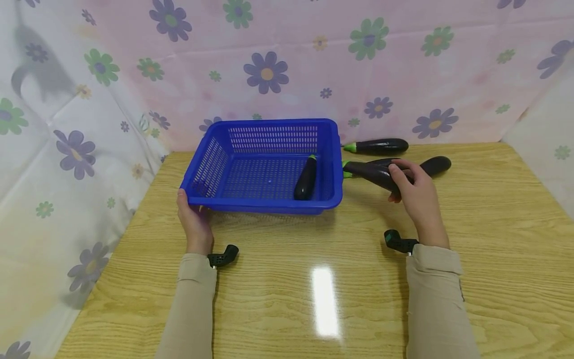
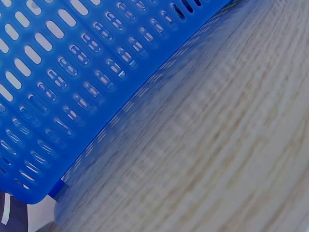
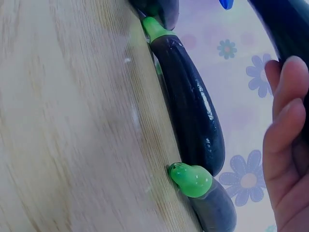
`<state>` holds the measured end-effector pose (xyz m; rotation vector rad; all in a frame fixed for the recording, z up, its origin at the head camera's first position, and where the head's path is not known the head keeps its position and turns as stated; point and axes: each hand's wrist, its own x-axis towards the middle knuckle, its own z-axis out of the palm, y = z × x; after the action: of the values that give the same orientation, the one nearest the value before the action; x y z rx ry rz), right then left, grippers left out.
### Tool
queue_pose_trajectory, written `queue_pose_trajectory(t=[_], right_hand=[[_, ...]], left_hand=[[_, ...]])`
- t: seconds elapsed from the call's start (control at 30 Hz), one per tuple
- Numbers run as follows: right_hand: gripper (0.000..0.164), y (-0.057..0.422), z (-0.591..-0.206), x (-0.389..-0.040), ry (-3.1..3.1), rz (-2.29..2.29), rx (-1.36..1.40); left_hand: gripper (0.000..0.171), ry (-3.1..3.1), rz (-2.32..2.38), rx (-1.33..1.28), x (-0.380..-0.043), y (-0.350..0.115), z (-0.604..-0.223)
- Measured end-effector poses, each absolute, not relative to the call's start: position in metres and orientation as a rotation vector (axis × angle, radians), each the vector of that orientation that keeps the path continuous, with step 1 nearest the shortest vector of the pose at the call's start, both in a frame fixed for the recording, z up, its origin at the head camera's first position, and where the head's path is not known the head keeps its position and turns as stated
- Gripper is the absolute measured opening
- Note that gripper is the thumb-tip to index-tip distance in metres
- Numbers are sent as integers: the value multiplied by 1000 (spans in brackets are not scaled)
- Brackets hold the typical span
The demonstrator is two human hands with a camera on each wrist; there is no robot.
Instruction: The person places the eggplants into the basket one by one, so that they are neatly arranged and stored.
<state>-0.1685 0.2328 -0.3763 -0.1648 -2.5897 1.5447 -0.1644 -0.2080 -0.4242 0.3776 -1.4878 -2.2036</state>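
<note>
And here the right hand has the held eggplant, thumb and fingers curled around its thicker end, just right of the blue basket. Its narrow end points left, at the basket's right rim, and the long axis slants down from there toward the palm. Over on the other side, the left hand grips the basket's near left corner, thumb at the rim; its remaining fingers are mostly hidden.

Inside, one eggplant lies by the right wall, green stem away from the person, its length running nearly straight back. Out on the table, the rear eggplant lies crosswise, stem to the left, while a dark rounded end shows just right of the hand, the rest covered.

Beneath it all, a yellowish wooden table, glossy, grain running across, a white streak of glare in front of the basket. Behind, a pinkish flowered cloth; pale flowered cloth hangs to the left, too.
</note>
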Motion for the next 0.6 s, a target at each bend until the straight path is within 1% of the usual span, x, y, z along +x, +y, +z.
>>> queue_pose_trajectory(t=[0.6], right_hand=[[50, 230, -372, -167, -2408, 1616, -236]], left_hand=[[49, -1502, -2200, 387, -164, -209, -424]])
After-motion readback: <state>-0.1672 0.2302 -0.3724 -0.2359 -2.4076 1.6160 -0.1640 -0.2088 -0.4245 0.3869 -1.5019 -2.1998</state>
